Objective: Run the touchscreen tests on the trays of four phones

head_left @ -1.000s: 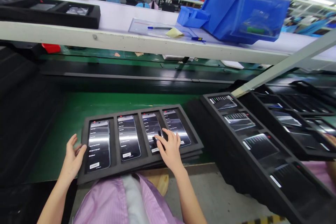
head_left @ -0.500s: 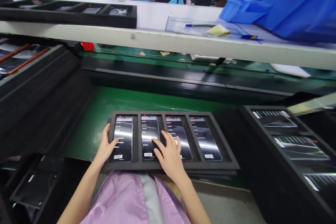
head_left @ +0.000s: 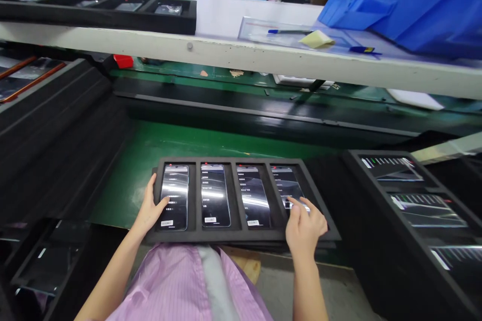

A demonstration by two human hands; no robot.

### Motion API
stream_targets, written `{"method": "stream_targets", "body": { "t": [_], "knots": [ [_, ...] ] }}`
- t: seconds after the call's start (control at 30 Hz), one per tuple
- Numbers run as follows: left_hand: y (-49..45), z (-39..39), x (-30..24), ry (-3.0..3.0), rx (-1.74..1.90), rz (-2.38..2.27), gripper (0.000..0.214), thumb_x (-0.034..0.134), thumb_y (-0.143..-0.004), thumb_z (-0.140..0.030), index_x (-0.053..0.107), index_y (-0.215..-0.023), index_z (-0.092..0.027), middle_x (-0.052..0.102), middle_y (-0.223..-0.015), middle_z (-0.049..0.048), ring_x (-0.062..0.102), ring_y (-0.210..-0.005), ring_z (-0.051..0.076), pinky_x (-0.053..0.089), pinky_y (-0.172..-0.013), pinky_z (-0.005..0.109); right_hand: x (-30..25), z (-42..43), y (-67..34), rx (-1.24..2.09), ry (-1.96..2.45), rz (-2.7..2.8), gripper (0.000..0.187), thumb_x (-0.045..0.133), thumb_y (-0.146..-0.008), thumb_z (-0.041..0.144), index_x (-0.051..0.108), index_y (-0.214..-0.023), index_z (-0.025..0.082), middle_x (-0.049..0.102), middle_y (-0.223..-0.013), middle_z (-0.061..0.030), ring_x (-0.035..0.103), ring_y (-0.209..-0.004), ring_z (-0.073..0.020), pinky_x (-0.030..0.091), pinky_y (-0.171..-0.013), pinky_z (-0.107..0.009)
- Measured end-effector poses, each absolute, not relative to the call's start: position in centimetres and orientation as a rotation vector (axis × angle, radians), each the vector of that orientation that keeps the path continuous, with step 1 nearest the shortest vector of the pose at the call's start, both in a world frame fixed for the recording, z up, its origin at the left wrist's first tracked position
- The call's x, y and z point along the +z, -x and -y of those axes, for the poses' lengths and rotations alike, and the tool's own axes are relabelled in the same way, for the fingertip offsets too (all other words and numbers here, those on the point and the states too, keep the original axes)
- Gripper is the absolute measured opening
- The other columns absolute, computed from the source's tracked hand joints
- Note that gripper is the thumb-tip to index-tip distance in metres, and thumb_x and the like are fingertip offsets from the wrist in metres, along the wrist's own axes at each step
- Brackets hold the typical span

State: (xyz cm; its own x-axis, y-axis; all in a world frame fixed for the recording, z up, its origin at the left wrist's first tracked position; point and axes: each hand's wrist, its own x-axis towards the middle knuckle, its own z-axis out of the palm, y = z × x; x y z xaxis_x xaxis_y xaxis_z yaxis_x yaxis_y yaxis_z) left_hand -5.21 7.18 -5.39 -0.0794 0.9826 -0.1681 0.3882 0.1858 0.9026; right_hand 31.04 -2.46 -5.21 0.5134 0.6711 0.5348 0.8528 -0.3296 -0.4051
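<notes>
A black foam tray [head_left: 233,234] lies in front of me with smartphones side by side in its slots, screens lit with lines of menu text. My left hand [head_left: 150,206] rests along the tray's left edge, fingers stretched out, its thumb on the screen of the leftmost phone [head_left: 175,213]. Above the rightmost phone [head_left: 284,175] is my right hand [head_left: 306,225], holding nothing; its index finger points at the screen and the other fingers are partly curled. Between them, the second phone [head_left: 214,205] and third phone [head_left: 255,200] lie uncovered. Small white labels show on several phones.
Stacked black foam trays [head_left: 376,200] with phones stand at right, and another tall stack [head_left: 56,125] at left. A white shelf [head_left: 226,57] crosses ahead, bearing a long black tray [head_left: 158,22], a pen [head_left: 288,31] and blue bins [head_left: 350,10]. Green bench surface [head_left: 150,140] shows behind my tray.
My right hand has moved right, from the second and third phones to the rightmost one. Menu text on the left phones has changed from English to Chinese-looking characters. My left hand stays at the edge.
</notes>
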Motion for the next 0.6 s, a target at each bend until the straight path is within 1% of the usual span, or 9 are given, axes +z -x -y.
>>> {"method": "stream_targets", "body": {
  "t": [0.23, 0.43, 0.6],
  "knots": [
    [5.20, -7.22, -4.63, -1.330, 0.851, -1.592, 0.076, 0.056, -0.073, -0.025, 0.023, -0.141, -0.023, 0.028, -0.149, 0.0115, 0.025, -0.137, 0.026, 0.018, -0.113, 0.046, -5.55, 2.46, -31.95, -0.336, 2.154, 1.188, 0.055, 0.021, -0.091, 0.047, 0.068, -0.092, 0.019, 0.057, -0.106, -0.0132, 0.047, -0.097, -0.0265, 0.030, -0.089, -0.045],
    [5.02, -7.33, -4.56, -1.313, 0.888, -1.609, 0.068, 0.049, -0.076, -0.024, 0.027, -0.140, -0.022, 0.030, -0.149, 0.0092, 0.024, -0.138, 0.024, 0.019, -0.113, 0.041, -5.61, 2.41, -31.76, -0.335, 2.151, 1.173, 0.054, 0.022, -0.090, 0.046, 0.069, -0.093, 0.018, 0.056, -0.105, -0.0131, 0.046, -0.097, -0.0265, 0.029, -0.090, -0.046],
    [5.12, -7.30, -4.58, -1.293, 0.876, -1.647, 0.067, 0.048, -0.078, -0.028, 0.027, -0.140, -0.021, 0.031, -0.148, 0.0104, 0.024, -0.138, 0.025, 0.018, -0.113, 0.042, -5.52, 2.67, -31.73, -0.321, 2.141, 1.205, 0.056, 0.021, -0.091, 0.044, 0.071, -0.086, 0.020, 0.056, -0.101, -0.0121, 0.045, -0.094, -0.0252, 0.029, -0.090, -0.045]
  ]
}}
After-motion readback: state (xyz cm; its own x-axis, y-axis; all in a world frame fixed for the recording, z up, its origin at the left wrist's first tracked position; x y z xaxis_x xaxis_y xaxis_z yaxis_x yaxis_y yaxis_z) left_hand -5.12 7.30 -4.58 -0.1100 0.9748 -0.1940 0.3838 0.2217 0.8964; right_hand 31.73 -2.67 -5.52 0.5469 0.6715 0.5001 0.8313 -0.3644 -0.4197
